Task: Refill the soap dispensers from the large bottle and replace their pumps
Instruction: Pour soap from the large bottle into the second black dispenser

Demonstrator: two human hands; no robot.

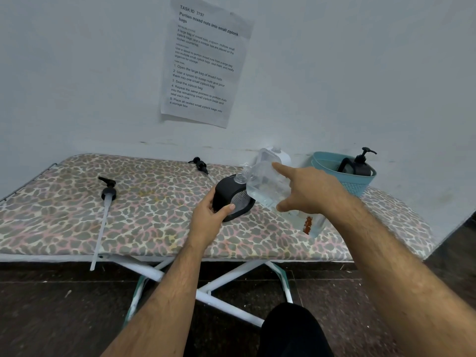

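Note:
A black soap dispenser without its pump stands on the leopard-print board, and my left hand grips its side. My right hand holds the large clear bottle tilted, its mouth over the dispenser's opening, with the index finger stretched along the bottle. A black pump with a long white tube lies on the board at the left. A second black pump lies near the back edge.
A teal basket at the back right holds another black dispenser with its pump on. A printed sheet hangs on the wall. A white object stands behind the bottle. Dark floor lies below the board's white legs.

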